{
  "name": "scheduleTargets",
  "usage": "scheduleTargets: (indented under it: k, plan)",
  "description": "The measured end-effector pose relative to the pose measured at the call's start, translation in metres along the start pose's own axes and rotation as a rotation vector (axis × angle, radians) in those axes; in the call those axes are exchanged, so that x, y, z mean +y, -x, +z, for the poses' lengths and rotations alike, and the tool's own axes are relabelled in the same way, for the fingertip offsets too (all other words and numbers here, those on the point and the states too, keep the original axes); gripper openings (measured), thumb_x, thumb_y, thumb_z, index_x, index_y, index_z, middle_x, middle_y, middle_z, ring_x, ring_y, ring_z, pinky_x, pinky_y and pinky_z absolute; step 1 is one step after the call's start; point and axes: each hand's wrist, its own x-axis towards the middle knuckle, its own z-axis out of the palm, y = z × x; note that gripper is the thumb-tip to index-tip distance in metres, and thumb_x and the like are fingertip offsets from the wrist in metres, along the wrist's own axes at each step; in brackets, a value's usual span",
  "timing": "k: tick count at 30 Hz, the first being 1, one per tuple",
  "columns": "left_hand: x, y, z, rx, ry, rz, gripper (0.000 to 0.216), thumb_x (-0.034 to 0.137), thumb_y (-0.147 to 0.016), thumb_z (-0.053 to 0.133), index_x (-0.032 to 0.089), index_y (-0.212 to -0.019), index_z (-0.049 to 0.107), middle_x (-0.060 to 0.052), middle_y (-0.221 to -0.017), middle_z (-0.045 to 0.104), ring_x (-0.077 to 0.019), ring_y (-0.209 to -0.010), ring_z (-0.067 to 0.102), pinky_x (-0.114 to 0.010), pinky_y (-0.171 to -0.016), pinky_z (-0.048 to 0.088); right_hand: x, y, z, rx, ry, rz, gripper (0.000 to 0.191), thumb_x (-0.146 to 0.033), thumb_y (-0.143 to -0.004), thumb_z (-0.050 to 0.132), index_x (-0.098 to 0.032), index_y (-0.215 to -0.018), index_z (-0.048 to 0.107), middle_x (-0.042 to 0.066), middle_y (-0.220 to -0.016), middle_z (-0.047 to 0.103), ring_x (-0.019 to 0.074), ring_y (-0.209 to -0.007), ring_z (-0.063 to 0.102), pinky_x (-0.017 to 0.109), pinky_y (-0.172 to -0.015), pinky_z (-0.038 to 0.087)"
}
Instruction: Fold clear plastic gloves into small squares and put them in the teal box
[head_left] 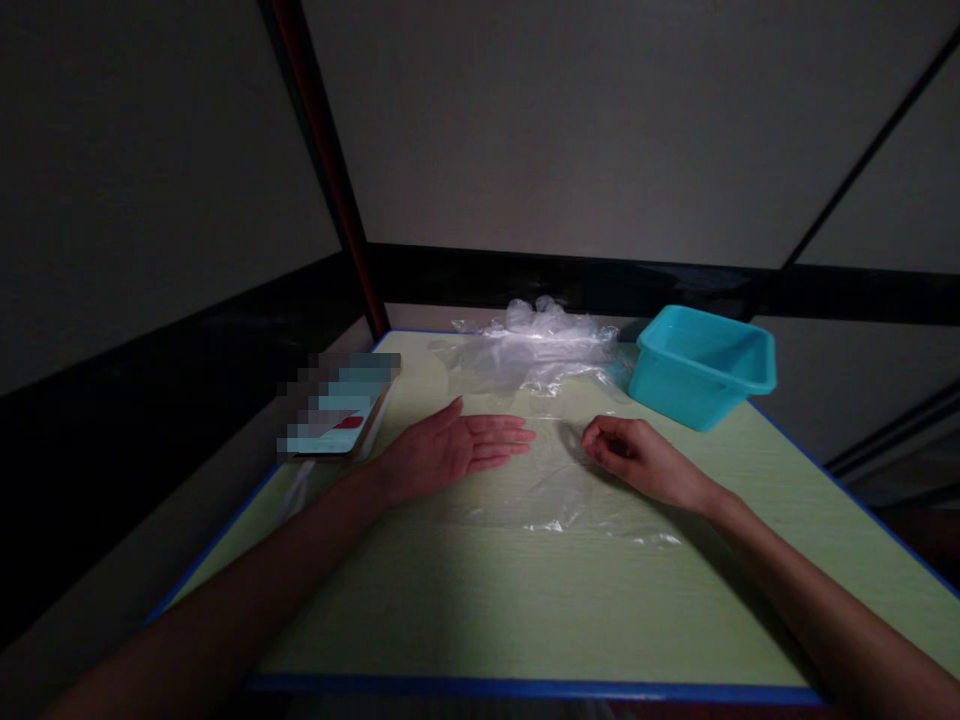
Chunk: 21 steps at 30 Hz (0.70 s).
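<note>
A clear plastic bag [551,500] lies flat on the table between my hands, its film wrinkled and shiny in places. My left hand [457,445] rests at the bag's left side, palm turned up and fingers stretched out, with nothing in it. Opposite it, my right hand [630,455] is held near the bag's right part with the fingers curled closed. What those fingers hold, if anything, is hidden. Beyond both hands sits a crumpled pile of clear plastic bags [532,350].
A turquoise plastic basin [697,370] stands at the back right of the light green table [480,610], which has a blue edge. On the left lies a box or booklet [345,410], partly blurred out. Walls close in behind and to the left.
</note>
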Motion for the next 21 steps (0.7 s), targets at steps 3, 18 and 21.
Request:
scheduleTargets:
  k: [3,18,21]
  plan:
    - [0.007,0.004,0.011,0.155,-0.331,0.094,0.054,0.047,-0.086,0.030,0.008,-0.121,0.041,-0.013,-0.127,0.043,-0.0263,-0.120,0.035,-0.039,-0.100,0.019,-0.010,0.001,0.002,0.008,-0.017,-0.039,0.009,-0.019,-0.081,0.042,-0.015,-0.077,0.050,0.001,-0.069,0.050,0.0113,-0.060,0.045,0.021,-0.051,0.035]
    - [-0.026,0.003,0.056,-0.262,-1.290,0.160,0.070,0.044,-0.083,0.046,0.008,-0.136,0.018,-0.013,-0.142,0.010,-0.0245,-0.130,0.010,-0.038,-0.106,0.010,0.003,0.001,0.025,-0.108,0.545,-0.243,0.050,-0.021,-0.088,0.031,-0.021,-0.137,0.018,0.009,-0.141,0.021,0.0210,-0.129,0.019,0.046,-0.102,0.019]
    - [-0.027,0.004,0.055,-0.267,-1.273,0.170,0.070,0.045,-0.083,0.045,0.009,-0.136,0.018,-0.012,-0.142,0.011,-0.0255,-0.130,0.012,-0.039,-0.106,0.009,0.005,0.000,0.022,-0.074,0.573,-0.231,0.050,-0.020,-0.087,0.032,-0.021,-0.136,0.021,0.010,-0.141,0.023,0.0214,-0.128,0.020,0.046,-0.102,0.020]
